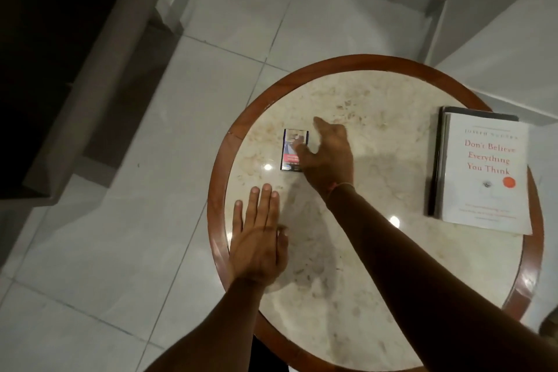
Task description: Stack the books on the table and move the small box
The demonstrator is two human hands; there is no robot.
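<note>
Over the left edge of the round tabletop (377, 251), the left hand (258, 238) is lying flat, palm down, its fingers straight and close together and its grip holding nothing. Just beyond its fingertips, the small box (291, 149) is lying flat on the left part of the tabletop; it is a dark rectangular pack with a pale picture on its upper half and a red band lower down, the print too blurred to read. The right hand (329, 154) is reaching across from the right and covering the box's right edge, its fingers loosely spread; whether its grip is actually pinching the box cannot be told. A thin cord is circling the right wrist. Well apart, at the right side of the tabletop, the books (483, 172) are sitting stacked: a white book reading "Don't Believe Everything You Think" in red letters, with an orange dot, is resting on a darker book whose edges are showing along the left and top. The tabletop is pale mottled stone in a reddish-brown wooden rim, and ceiling lights are glinting off it. Around it, large glossy white floor tiles (136, 160) are spreading out, with dark furniture at the far left and white chair legs at the top.
</note>
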